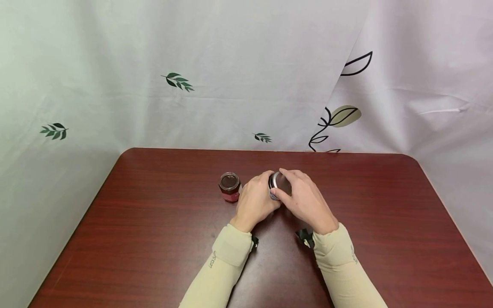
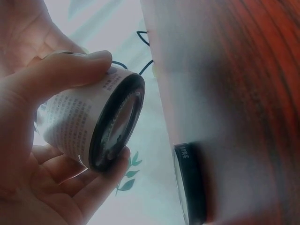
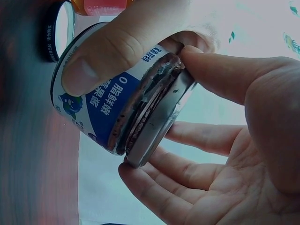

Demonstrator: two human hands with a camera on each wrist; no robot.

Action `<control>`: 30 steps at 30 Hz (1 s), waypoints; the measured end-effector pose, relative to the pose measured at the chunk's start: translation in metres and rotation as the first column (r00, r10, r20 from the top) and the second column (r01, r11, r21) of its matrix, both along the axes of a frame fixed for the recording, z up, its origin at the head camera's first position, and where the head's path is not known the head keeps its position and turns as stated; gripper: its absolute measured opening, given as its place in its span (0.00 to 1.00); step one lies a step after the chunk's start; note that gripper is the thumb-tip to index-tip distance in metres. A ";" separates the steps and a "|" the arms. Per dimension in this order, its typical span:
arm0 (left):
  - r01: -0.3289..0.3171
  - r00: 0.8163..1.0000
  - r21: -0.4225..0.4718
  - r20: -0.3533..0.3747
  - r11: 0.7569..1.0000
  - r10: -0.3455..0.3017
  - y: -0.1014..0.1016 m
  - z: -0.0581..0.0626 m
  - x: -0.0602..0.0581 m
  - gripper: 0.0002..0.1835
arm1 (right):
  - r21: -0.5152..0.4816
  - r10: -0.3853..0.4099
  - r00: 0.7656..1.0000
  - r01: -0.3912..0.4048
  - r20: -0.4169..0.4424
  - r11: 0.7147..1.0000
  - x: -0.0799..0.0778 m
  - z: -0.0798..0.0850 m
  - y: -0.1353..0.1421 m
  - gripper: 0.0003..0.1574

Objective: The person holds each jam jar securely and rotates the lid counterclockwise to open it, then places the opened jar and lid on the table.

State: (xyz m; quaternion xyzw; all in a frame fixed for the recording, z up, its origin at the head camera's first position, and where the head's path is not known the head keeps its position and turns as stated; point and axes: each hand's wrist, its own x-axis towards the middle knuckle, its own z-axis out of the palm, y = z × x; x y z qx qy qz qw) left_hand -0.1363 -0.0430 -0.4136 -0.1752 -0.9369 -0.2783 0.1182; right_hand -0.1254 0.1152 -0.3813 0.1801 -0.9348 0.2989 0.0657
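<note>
In the head view, my left hand (image 1: 253, 199) is wrapped around a jam jar (image 3: 105, 105) tipped on its side above the table. The jar has a white-and-blue label with printed characters; its dark round base shows in the left wrist view. My right hand (image 1: 308, 200) holds the jar's metal lid (image 3: 157, 126) by the rim, thumb and fingertips spread around its edge. A narrow dark gap runs between lid and label in the right wrist view. Left of my left hand, a second jar (image 1: 230, 188) with a red label and dark round top stands on the table.
The reddish-brown wooden table (image 1: 154, 239) has rounded far corners. Behind it hangs a pale curtain (image 1: 231, 55) with leaf prints. A black rim with printed characters (image 2: 190, 180) appears low in the left wrist view. Dark straps (image 1: 305, 238) sit at both wrists.
</note>
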 end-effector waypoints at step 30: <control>-0.009 1.000 -0.013 -0.009 1.000 0.009 0.001 0.000 0.000 0.37 | 0.012 0.016 1.000 -0.016 -0.002 1.000 -0.001 -0.001 0.003 0.38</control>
